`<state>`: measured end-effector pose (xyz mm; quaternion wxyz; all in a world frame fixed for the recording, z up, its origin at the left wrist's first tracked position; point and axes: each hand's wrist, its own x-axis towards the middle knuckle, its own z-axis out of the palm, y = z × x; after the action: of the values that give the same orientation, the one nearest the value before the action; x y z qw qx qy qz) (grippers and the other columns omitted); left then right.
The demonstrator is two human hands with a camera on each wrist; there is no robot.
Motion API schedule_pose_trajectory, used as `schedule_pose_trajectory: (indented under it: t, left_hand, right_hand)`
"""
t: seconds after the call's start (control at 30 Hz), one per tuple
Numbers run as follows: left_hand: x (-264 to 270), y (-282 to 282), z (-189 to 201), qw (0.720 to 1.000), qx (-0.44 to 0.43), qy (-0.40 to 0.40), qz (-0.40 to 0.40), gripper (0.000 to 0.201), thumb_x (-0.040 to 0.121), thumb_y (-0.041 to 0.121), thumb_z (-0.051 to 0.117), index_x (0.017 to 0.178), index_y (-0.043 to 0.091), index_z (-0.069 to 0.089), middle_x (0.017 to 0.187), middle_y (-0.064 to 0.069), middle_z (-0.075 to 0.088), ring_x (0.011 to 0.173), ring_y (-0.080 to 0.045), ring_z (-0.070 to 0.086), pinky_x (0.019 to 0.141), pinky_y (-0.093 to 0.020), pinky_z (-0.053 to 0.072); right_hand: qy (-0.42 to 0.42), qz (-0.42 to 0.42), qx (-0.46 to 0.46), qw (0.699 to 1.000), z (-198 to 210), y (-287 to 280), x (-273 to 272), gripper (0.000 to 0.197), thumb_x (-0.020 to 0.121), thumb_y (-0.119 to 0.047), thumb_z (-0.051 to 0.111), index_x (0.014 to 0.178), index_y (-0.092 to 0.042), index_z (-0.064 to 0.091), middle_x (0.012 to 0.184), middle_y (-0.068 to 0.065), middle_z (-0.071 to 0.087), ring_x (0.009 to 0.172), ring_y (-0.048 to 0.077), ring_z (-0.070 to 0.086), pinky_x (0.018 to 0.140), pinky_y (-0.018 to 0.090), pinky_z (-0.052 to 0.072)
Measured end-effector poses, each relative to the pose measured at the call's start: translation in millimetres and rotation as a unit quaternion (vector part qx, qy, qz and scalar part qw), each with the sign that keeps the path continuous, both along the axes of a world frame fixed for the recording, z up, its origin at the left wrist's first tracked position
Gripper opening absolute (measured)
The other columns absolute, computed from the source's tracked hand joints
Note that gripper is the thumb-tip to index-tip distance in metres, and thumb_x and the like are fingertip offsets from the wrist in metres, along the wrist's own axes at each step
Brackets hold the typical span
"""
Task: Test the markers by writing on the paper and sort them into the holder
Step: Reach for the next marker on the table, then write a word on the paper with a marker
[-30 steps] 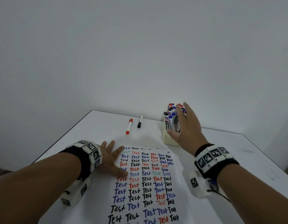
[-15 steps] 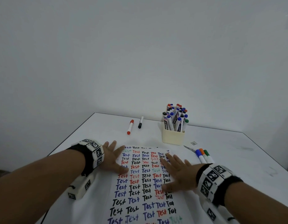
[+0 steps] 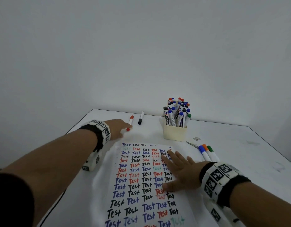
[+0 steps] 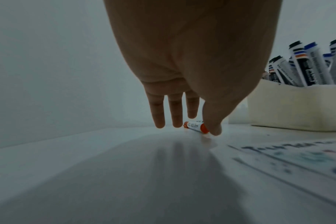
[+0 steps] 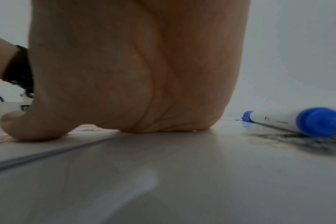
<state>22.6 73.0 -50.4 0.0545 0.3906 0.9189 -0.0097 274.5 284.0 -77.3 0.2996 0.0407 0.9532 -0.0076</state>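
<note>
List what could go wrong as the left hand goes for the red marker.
1. The left hand has straight fingers beside the red marker; the round barrel may roll away before a grip forms.
2. It could roll into the black marker lying close by.
3. The right hand lies flat on the paper; lifting it could let the sheet shift.

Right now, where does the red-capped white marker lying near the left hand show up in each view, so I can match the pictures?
Head: the red-capped white marker lies left of centre on the white table, at the left hand's fingertips.
Left wrist: centre, just beyond the fingertips.
Right wrist: not in it.
Shared landmark: the cream marker holder, right of the marker in the head and left wrist views; the right wrist view lacks it.
</note>
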Motion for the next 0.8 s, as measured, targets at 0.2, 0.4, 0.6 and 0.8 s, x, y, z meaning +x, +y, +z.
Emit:
schedule_pose_trajectory:
  t: [0.2, 0.4, 0.6, 0.8]
  left_hand:
    - [-20, 18, 0, 0.997, -0.068, 0.043, -0.008, 0.061, 0.099, 0.006, 0.046, 0.152, 0.035, 0.038, 0.152, 0.0, 0.043, 0.134, -0.022, 0.047, 0.112, -0.034, 0.039]
    - [-28, 20, -4, 0.997, -0.017, 0.076, -0.016, 0.023, 0.095, 0.024, 0.061, 0.115, 0.034, 0.063, 0.111, 0.006, 0.065, 0.093, -0.014, 0.056, 0.089, -0.03, 0.049]
    - [-19, 0, -7, 0.999, 0.012, 0.046, -0.022, 0.03, 0.08, 0.052, 0.076, 0.103, 0.035, 0.066, 0.108, 0.009, 0.05, 0.105, -0.013, 0.044, 0.089, -0.036, 0.046]
    - [-10, -42, -6, 0.999, -0.028, 0.017, 0.043, 0.049, 0.084, 0.063, 0.065, 0.121, 0.032, 0.057, 0.118, 0.006, 0.049, 0.11, -0.017, 0.05, 0.097, -0.036, 0.043]
  right_hand:
    - [-0.003, 0.0, -0.013, 1.0, -2, 3, 0, 0.116, 0.078, -0.093, 0.039, 0.155, -0.04, -0.029, 0.162, -0.008, -0.04, 0.152, 0.018, -0.031, 0.124, 0.048, -0.012]
    - [-0.008, -0.005, -0.019, 1.0, -2, 5, 0, 0.116, 0.078, -0.093, 0.04, 0.155, -0.041, -0.029, 0.162, -0.009, -0.04, 0.151, 0.017, -0.032, 0.125, 0.049, -0.012]
    - [-0.006, -0.006, -0.012, 1.0, -2, 4, 0, 0.116, 0.078, -0.093, 0.039, 0.156, -0.04, -0.029, 0.163, -0.008, -0.039, 0.152, 0.019, -0.03, 0.125, 0.048, -0.012]
    - [-0.002, -0.008, -0.014, 1.0, -3, 3, 0, 0.116, 0.078, -0.094, 0.039, 0.156, -0.04, -0.028, 0.163, -0.008, -0.038, 0.153, 0.018, -0.029, 0.125, 0.047, -0.011]
